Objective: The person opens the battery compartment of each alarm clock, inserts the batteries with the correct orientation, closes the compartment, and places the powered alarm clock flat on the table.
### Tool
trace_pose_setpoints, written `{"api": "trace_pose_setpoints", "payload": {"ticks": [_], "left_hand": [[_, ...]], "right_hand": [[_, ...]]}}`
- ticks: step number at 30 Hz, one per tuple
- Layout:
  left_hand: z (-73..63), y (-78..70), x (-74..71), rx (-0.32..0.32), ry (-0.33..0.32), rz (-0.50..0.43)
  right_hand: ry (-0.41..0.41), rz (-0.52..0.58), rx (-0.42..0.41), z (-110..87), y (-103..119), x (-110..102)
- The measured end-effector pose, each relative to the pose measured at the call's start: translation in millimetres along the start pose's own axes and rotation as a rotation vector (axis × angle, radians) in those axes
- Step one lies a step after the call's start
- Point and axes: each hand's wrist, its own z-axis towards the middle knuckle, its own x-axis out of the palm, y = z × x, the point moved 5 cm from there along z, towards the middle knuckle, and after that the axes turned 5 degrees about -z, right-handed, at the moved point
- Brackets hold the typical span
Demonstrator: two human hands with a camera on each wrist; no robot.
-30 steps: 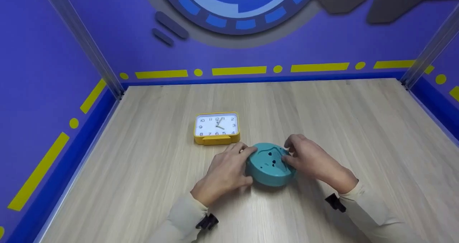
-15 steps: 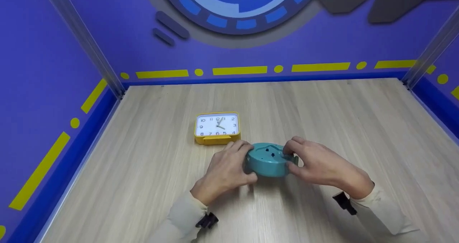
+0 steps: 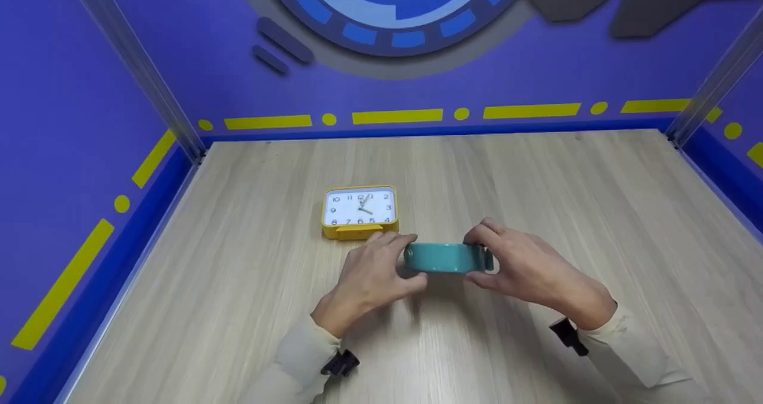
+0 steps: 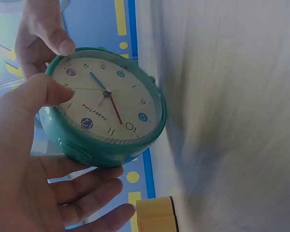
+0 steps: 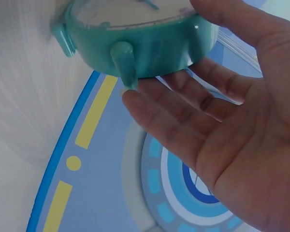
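Observation:
A round teal alarm clock (image 3: 444, 258) is held edge-on between both hands, its side rim uppermost in the head view, with a shadow on the wood below. My left hand (image 3: 369, 276) grips one side, thumb over the white dial and fingers behind, as the left wrist view shows the clock (image 4: 106, 96). On the opposite side my right hand (image 3: 530, 270) holds it near the small feet, with fingers under the teal casing (image 5: 150, 53) in the right wrist view. The back of the clock is hidden. A yellow rectangular alarm clock (image 3: 360, 208) lies face up just beyond my left fingers.
The pale wooden table (image 3: 566, 201) is bounded by a blue-purple back wall (image 3: 381, 94) and by a side panel on the left (image 3: 65, 154) and another on the right. Black straps (image 3: 341, 362) sit on both sleeves.
The teal clock has tilted from showing its back with dark holes to standing edge-on. Both hands have turned with it, and the right hand has shifted its hold. The yellow clock stays put.

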Motion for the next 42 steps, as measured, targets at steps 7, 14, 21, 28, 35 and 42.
{"api": "trace_pose_setpoints", "payload": {"ticks": [7, 14, 21, 28, 35, 42], "left_hand": [[4.4, 5.2, 2.1, -0.109, 0.022, -0.044], [2.1, 12.2, 13.2, -0.183, 0.068, -0.033], [-1.0, 13.9, 19.4, -0.177, 0.071, -0.014], [-0.7, 13.8, 22.6, -0.177, 0.075, -0.021], [0.4, 14.4, 24.1, -0.202, 0.081, -0.060], [0.2, 13.9, 26.9, -0.211, 0.078, -0.035]], "right_hand": [[0.015, 0.092, 0.038, 1.2, -6.9, -0.4], [0.056, 0.227, 0.129, 2.4, -16.7, 3.0], [0.068, 0.285, 0.199, 3.3, -20.0, 3.7], [0.088, 0.333, 0.300, 2.1, -25.8, 8.0], [0.113, 0.311, 0.358, 2.4, -29.8, 16.5], [0.150, 0.270, 0.384, 0.3, -28.8, 21.7]]}}
